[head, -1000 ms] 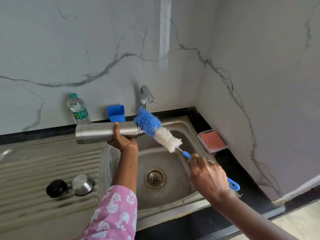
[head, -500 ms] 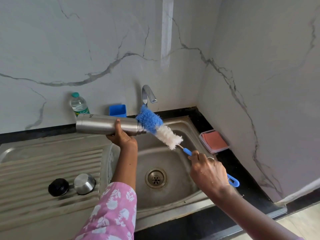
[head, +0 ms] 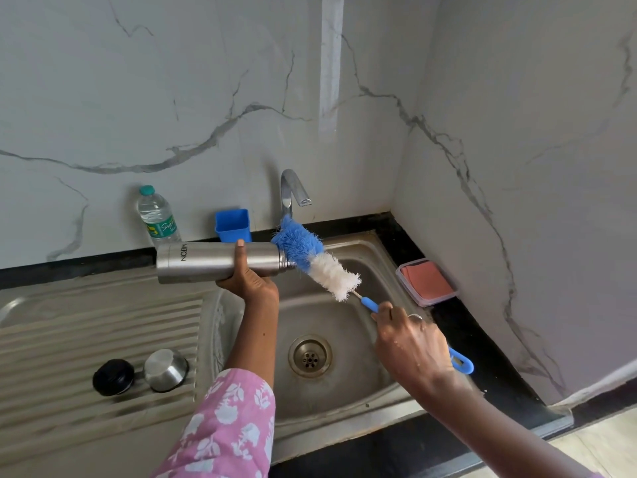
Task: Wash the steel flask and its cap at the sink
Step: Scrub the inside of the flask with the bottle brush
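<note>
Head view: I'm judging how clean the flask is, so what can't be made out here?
- Inside of the steel flask: its mouth faces sideways, blocked by the brush head.
- Middle of the brush handle: wrapped by the right hand.
- Water bottle base: behind the flask.

steel flask (head: 206,262) held horizontal above the sink (head: 365,250), mouth rightward, steel cap (head: 165,370) and black stopper (head: 113,377) on drainboard

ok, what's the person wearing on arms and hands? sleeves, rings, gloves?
No gloves. The left arm has a pink sleeve with a white flower print that ends above the bare forearm and left hand. The right hand wears a thin silvery ring on one finger; its forearm is bare in view.
</note>
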